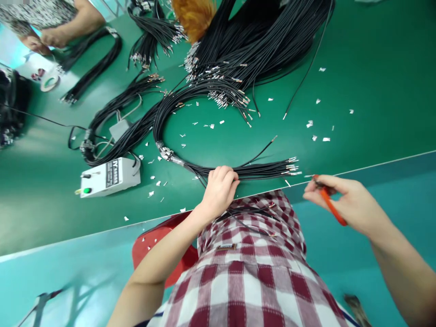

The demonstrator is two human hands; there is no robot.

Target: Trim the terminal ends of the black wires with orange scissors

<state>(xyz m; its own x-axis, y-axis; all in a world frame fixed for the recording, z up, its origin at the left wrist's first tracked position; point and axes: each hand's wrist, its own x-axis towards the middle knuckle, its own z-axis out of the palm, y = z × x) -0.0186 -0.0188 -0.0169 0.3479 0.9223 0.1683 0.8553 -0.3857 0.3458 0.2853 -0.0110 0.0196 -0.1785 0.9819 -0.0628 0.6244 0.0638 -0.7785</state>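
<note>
While my left hand [220,190] pinches the black cable bundle [262,171] near the front edge of the green surface [384,91], I have my right hand [356,204] closed around an orange-handled tool [332,206], its tip just beside the bundle's wire ends [292,167], with white scraps [309,123] scattered farther back.

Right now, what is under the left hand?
Under the left hand runs a black cable bundle, visible on both sides, over the green tabletop. The stretch directly beneath is covered; how it lies there cannot be seen.
</note>
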